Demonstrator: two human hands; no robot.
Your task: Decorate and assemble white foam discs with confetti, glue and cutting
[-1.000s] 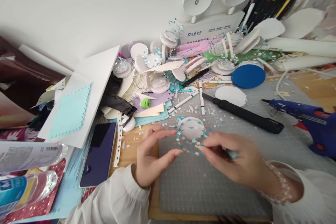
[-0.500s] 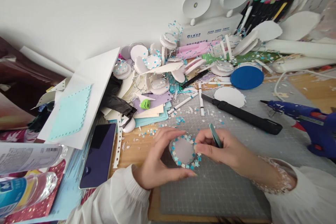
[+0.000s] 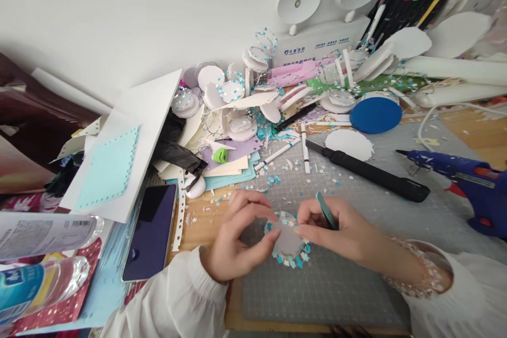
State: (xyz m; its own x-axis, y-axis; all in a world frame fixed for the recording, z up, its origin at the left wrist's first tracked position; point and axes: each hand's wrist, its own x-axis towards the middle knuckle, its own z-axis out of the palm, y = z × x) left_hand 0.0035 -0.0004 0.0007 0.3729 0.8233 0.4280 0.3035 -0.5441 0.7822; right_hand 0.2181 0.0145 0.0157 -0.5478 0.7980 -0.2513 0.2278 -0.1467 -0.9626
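Note:
A round grey disc ringed with tiny blue and white paper flowers sits between my two hands above the cutting mat. My left hand is at the disc's left side, thumb and forefinger curved over its edge with their tips apart. My right hand has thumb and forefinger pinched at the upper right of the flower ring. Tucked in the right hand is a pair of green tweezers. Whatever lies between the pinching fingertips is too small to make out.
A grey cutting mat lies under the work. To the right are a black cutter-like tool and a blue glue gun. A phone lies at left. White discs and flower trims pile up behind, with scattered paper flowers.
The flower-ringed disc has shifted slightly right and down. My left thumb and forefinger have left their wide span around it and come close together over its left edge. The right hand barely moved.

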